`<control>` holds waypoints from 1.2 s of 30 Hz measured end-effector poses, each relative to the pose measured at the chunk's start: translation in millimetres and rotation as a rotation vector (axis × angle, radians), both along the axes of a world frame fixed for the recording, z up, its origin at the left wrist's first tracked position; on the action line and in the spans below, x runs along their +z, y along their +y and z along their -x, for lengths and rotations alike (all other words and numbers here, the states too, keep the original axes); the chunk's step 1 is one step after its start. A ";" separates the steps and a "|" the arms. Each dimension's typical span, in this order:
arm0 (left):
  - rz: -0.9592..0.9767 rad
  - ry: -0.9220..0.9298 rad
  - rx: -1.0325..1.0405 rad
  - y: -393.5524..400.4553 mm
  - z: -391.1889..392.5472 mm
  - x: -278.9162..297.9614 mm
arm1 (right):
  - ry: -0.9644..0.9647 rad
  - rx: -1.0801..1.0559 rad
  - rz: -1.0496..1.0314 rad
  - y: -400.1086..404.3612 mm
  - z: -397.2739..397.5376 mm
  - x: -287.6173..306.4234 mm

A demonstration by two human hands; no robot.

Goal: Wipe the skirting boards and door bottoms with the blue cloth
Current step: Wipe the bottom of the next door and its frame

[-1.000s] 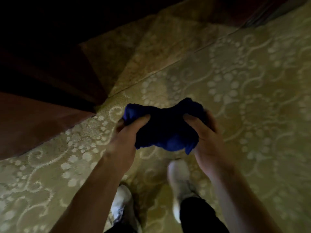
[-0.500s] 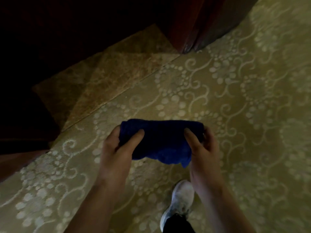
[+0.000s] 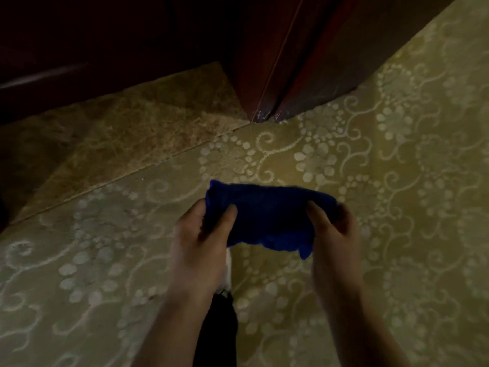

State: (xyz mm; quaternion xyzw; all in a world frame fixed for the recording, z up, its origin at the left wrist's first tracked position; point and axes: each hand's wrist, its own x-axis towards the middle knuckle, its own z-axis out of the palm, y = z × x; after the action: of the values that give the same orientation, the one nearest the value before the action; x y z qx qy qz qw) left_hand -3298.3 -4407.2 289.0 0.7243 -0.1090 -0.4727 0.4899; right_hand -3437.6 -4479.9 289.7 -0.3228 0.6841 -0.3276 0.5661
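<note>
A folded blue cloth [image 3: 267, 215] hangs in mid-air above the patterned carpet, stretched between both hands. My left hand [image 3: 201, 245] grips its left end, thumb on top. My right hand [image 3: 333, 234] pinches its right end. Ahead stands a dark red wooden door frame [image 3: 267, 75] whose foot meets the floor at a corner. A dark wooden skirting board [image 3: 357, 62] runs from that corner up to the right.
Olive carpet with pale scroll pattern [image 3: 397, 181] covers the floor. A brown stone threshold [image 3: 145, 136] lies at the left beyond a seam, with darkness behind it. My dark trouser leg [image 3: 219, 327] and a bit of white shoe show between my forearms.
The view has advanced toward the door frame corner, which now sits larger and nearer the centre. The cloth has been drawn flatter between my hands; both grips persist.
</note>
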 end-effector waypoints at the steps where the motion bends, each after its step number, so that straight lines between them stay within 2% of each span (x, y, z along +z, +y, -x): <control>1: -0.003 0.003 0.023 -20.3 4.6 -8.4 | 0.027 -0.009 0.005 -18.2 1.6 -7.2; 4: -0.032 0.012 0.103 -52.1 18.2 -29.7 | 0.075 0.041 -0.029 -57.6 7.0 -29.5; 10: -0.067 -0.018 0.083 -105.0 34.2 -60.1 | 0.057 0.189 -0.040 -124.8 25.5 -59.6; 12: -0.090 -0.018 0.110 -122.4 43.4 -71.6 | 0.109 0.232 -0.049 -148.0 35.1 -70.5; 19: -0.176 -0.018 0.297 -195.1 94.5 -119.6 | 0.151 0.337 -0.132 -227.4 60.8 -126.7; 26: -0.322 0.133 0.575 -241.3 150.3 -157.1 | 0.200 0.516 -0.138 -290.6 92.7 -159.5; 32: -0.282 0.003 0.617 -288.9 137.4 -205.0 | 0.160 0.505 -0.118 -317.9 89.7 -212.8; 36: -0.252 0.205 0.737 -309.6 117.6 -244.4 | 0.128 0.545 -0.096 -339.3 63.1 -253.5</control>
State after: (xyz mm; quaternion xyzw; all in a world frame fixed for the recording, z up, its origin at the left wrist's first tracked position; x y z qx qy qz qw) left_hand -3415.9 -4716.8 44.6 0.7182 0.2663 -0.3450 0.5424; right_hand -3500.7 -4819.2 36.2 -0.4877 0.6212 -0.1096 0.6036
